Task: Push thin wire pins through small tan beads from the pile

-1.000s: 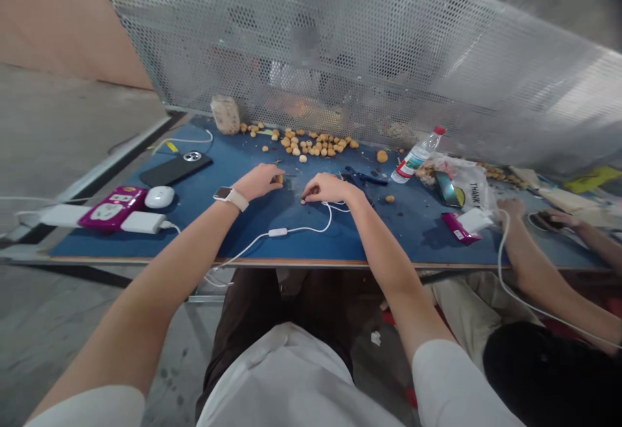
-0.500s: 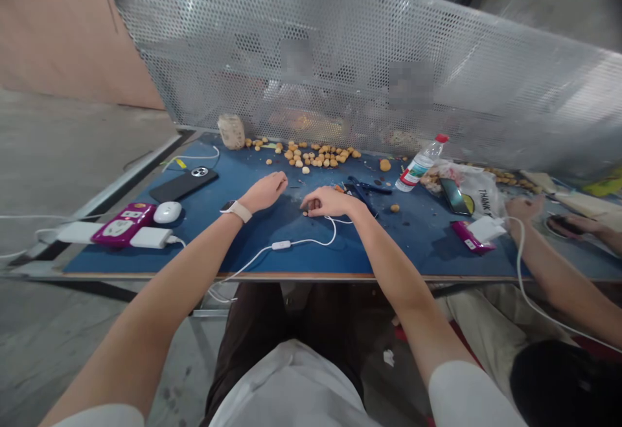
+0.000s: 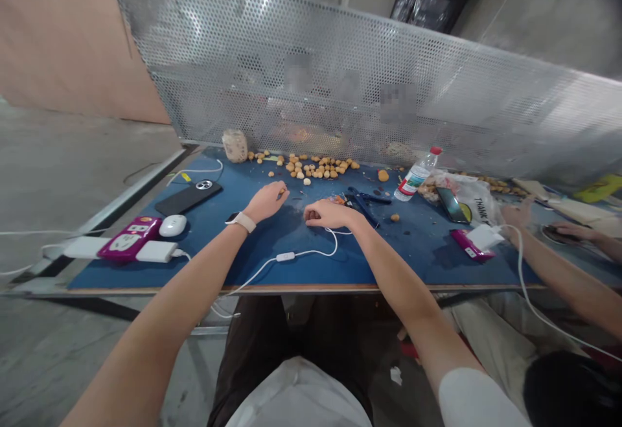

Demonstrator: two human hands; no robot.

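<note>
Blue desk (image 3: 413,252), bare concrete floor (image 3: 48,349) off to the left of the frame, and a perforated metal screen (image 3: 437,90) running along the back. Pile of nuts (image 3: 318,166) sits upper centre by the screen, black phone (image 3: 188,197) and pink power strip (image 3: 129,238) at left, blue pliers (image 3: 364,200) right of centre. Left hand (image 3: 266,201) has its grip pinched shut on a small nut (image 3: 281,190), mid-frame, low over the desk. Right hand (image 3: 326,213) rests just beside it, grip curled closed, knuckles up, next to a white cable (image 3: 311,253); can't tell if anything's inside.
</note>
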